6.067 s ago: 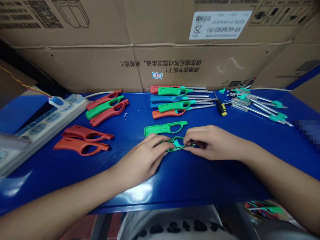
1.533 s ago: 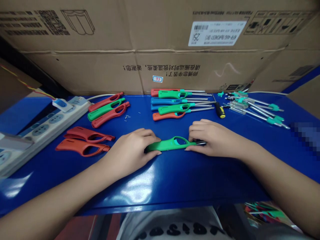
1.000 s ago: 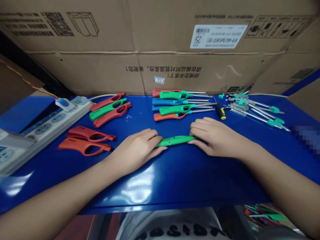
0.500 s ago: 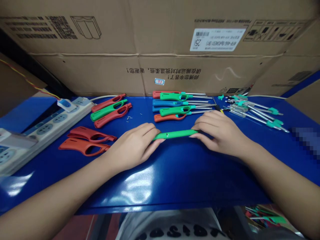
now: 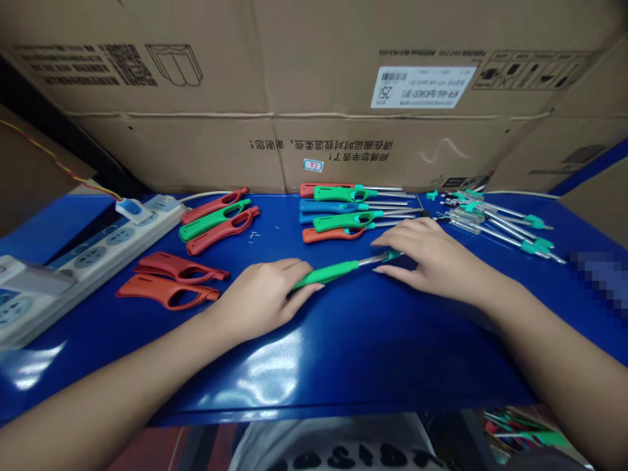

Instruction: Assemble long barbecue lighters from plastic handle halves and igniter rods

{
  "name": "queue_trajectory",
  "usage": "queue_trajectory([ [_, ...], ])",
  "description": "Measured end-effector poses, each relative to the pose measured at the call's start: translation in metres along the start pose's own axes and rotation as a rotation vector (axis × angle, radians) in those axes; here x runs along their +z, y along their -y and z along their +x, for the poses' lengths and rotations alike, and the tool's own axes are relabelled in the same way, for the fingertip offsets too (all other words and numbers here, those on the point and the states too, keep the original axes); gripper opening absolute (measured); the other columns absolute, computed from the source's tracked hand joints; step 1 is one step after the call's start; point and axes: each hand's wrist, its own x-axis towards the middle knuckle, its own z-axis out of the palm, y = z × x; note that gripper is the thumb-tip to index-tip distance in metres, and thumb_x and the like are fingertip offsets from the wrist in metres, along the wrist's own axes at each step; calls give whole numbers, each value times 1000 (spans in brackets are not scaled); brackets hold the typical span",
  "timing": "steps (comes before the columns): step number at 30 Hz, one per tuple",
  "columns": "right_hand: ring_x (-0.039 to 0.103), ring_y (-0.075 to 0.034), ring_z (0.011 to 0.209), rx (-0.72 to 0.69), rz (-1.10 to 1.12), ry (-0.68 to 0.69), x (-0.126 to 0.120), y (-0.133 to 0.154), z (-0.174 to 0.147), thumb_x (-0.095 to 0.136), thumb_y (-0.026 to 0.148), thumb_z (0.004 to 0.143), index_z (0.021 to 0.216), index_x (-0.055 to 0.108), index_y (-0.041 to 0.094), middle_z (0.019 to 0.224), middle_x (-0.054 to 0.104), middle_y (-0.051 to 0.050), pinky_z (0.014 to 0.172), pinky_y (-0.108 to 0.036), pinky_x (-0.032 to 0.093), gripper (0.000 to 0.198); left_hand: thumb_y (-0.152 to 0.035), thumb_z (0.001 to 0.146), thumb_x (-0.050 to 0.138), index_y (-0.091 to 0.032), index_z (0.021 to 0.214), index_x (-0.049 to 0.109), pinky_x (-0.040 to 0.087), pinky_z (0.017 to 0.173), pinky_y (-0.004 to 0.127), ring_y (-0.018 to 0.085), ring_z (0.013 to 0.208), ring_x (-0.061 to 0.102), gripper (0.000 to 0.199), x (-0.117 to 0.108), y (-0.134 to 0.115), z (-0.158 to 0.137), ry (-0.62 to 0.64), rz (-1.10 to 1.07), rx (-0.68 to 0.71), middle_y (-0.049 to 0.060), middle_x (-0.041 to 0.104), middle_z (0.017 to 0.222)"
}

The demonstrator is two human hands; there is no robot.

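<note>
My left hand (image 5: 267, 294) is closed around the rear of a green lighter casing (image 5: 330, 271), held tilted above the blue table. A metal tube (image 5: 370, 260) runs from the casing's front end toward my right hand (image 5: 426, 255). On that tube sits a teal plastic piece (image 5: 391, 255), between the thumb and fingers of the right hand. The palm side of that hand hides the far end of the tube. Behind the hands lie several lighters with metal tubes fitted, among them a green lighter (image 5: 343, 222) and an orange lighter (image 5: 331, 234).
Red and green casings (image 5: 216, 220) lie left, with orange-red casings (image 5: 169, 290) nearer me. Metal tube assemblies with teal pieces (image 5: 505, 222) are heaped at right. A power strip (image 5: 105, 252) runs along the left, a cardboard wall (image 5: 275, 78) stands behind. Tiny pins (image 5: 254, 237) lie mid-table.
Earlier the green casing spanned both hands with no tube showing. Now a metal tube and teal piece show between the casing and my right hand, and the casing's front end lies farther left.
</note>
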Motion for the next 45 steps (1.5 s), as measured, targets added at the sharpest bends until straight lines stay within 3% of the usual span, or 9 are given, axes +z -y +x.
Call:
queue_trajectory([
  [8, 67, -23, 97, -70, 61, -49, 1, -13, -2, 56, 30, 99, 109, 72, 19, 101, 75, -9, 97, -43, 42, 22, -38, 103, 46, -18, 96, 64, 43, 60, 29, 19, 71, 66, 28, -5, 2, -1, -61, 81, 23, 4, 69, 88],
  [14, 66, -24, 97, -183, 90, -99, 12, 6, 0, 54, 24, 99, 138, 59, 16, 103, 76, -11, 94, -44, 45, 40, -37, 104, 44, -18, 98, 65, 43, 58, 29, 18, 69, 65, 29, 0, -2, -1, -50, 150, 85, 3, 68, 84],
  [17, 65, -23, 98, -254, 105, -80, 17, 26, 3, 51, 23, 101, 141, 54, 13, 102, 75, -12, 93, -44, 46, 42, -37, 105, 42, -18, 99, 65, 43, 57, 30, 18, 67, 65, 30, 5, -7, -2, -40, 148, 128, 3, 68, 83],
  [20, 65, -22, 96, -268, 96, -71, 18, 36, 4, 49, 22, 102, 137, 57, 10, 101, 75, -12, 91, -42, 46, 38, -36, 105, 42, -18, 98, 65, 43, 56, 30, 19, 66, 65, 31, 6, -10, -2, -35, 154, 144, 2, 67, 81],
  [28, 64, -22, 91, -258, 127, -85, 8, 25, 4, 52, 28, 101, 104, 70, 14, 93, 75, -10, 87, -39, 44, 23, -34, 103, 45, -17, 99, 66, 43, 55, 29, 17, 64, 64, 27, 2, -8, -3, -98, 125, 143, 2, 68, 80],
  [35, 59, -21, 80, -302, 53, -238, 16, 36, 4, 50, 22, 99, 97, 68, 12, 82, 70, -11, 79, -39, 46, 20, -30, 98, 55, -16, 84, 67, 44, 56, 24, 13, 60, 60, 23, 5, -12, -5, -101, -234, 57, 2, 65, 71],
  [40, 57, -21, 77, -211, 106, -101, 9, 37, 3, 48, 26, 100, 94, 68, 13, 80, 67, -9, 75, -36, 44, 25, -33, 96, 61, -17, 81, 70, 43, 55, 25, 13, 57, 58, 24, 6, -15, 0, -53, -329, -12, -1, 63, 64],
  [42, 57, -20, 76, -132, 157, 4, 6, 35, 3, 45, 29, 102, 91, 66, 15, 80, 65, -7, 72, -34, 42, 28, -35, 93, 66, -18, 93, 73, 49, 64, 25, 14, 68, 64, 18, 4, -14, 2, -73, -341, -19, 0, 70, 77],
  [45, 56, -17, 71, 10, 241, 156, 1, 28, 2, 41, 34, 104, 84, 60, 18, 77, 61, -5, 66, -30, 39, 32, -37, 86, 75, -22, 119, 68, 53, 84, 29, 19, 95, 69, 37, -1, -7, 2, -146, -285, -6, 4, 71, 110],
])
